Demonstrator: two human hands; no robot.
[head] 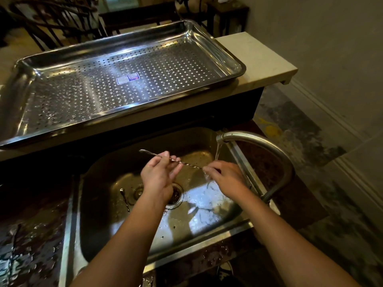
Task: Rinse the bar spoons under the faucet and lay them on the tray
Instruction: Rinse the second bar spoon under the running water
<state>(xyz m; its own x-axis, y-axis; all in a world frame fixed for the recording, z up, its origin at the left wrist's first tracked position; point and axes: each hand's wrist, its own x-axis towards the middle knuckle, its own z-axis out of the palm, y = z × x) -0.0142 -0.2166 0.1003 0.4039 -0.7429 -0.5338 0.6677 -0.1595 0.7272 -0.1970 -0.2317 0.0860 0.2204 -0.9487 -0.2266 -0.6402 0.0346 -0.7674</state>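
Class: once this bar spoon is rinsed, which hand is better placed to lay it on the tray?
Probably the left hand: it grips the bar spoon mid-shaft, nearer the tray.

Silver perforated tray (226,59), perhaps blue-labelled

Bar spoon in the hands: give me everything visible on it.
The bar spoon is thin, silvery metal with a twisted stem, lying near level over the sink. The left hand pinches its middle; the right hand holds the other end under the faucet stream. The flattened free end points left.
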